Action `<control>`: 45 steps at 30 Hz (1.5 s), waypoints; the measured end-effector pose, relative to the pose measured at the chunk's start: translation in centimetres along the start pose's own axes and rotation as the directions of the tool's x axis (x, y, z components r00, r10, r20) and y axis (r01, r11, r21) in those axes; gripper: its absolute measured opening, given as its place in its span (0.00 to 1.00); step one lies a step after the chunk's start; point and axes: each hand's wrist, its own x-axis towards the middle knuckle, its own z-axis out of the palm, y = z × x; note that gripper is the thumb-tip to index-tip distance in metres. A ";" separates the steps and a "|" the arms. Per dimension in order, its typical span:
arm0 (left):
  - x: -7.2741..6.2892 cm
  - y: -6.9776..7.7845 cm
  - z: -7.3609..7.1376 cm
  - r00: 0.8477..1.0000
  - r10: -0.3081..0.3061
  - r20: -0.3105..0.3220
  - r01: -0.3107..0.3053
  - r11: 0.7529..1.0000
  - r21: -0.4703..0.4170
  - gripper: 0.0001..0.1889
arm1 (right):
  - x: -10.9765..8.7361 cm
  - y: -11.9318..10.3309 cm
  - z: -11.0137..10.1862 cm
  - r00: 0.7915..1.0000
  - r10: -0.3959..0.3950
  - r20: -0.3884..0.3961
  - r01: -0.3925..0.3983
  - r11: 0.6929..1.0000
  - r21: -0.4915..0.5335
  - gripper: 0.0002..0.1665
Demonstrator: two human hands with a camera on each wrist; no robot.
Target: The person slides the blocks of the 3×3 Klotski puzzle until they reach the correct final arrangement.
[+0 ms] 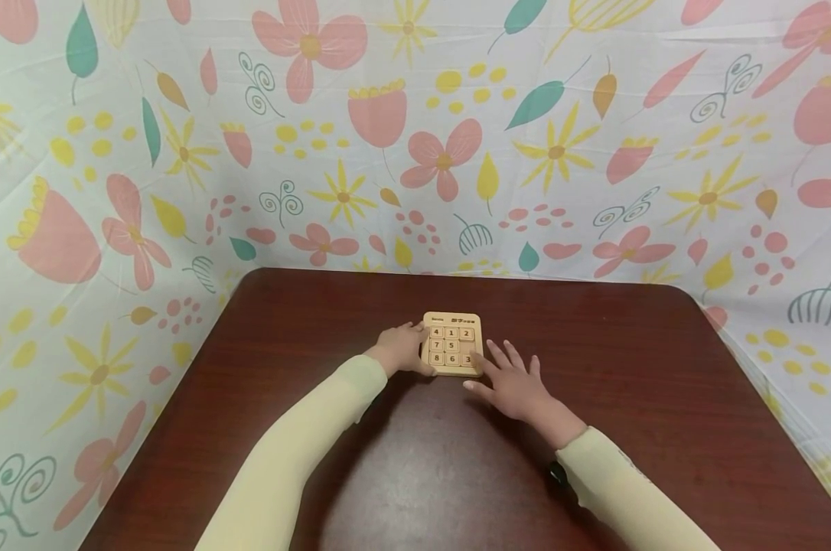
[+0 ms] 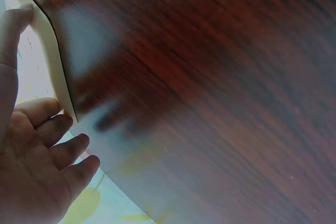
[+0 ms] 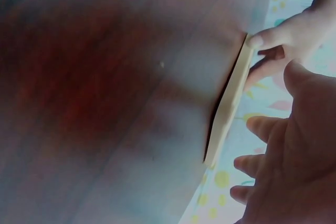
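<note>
A light wooden sliding number puzzle (image 1: 448, 318) lies on the dark table. Its rows of square tiles read 4 1 2, then 7 5 with a gap at the right, then 8 6 3. My left hand (image 1: 399, 348) holds the board by its left side, thumb near the lower corner and fingers farther up; the left wrist view shows the thumb over the board's edge (image 2: 55, 61). At the right side, my right hand (image 1: 515, 386) has its fingers spread, the index fingertip at the 3 tile (image 1: 467, 360). In the right wrist view the board (image 3: 229, 103) appears edge-on.
The glossy reddish-brown table (image 1: 594, 344) extends around the board. Behind it and at the sides hangs a white cloth (image 1: 484, 229) printed with flowers and leaves. A small black object (image 1: 557, 473) shows at the right sleeve's cuff.
</note>
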 end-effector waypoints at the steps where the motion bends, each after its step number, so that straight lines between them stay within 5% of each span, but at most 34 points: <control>1: 0.0 0.0 0.0 1.000 -0.001 0.000 0.001 1.000 0.000 0.51 | -0.1 -0.1 0.1 1.000 0.001 0.002 -0.001 1.000 -0.001 0.41; 45: 0.1 0.0 0.0 1.000 0.002 -0.002 -0.002 1.000 -0.011 0.50 | 0.6 -0.7 0.9 0.996 0.073 0.060 -0.074 0.997 0.018 0.42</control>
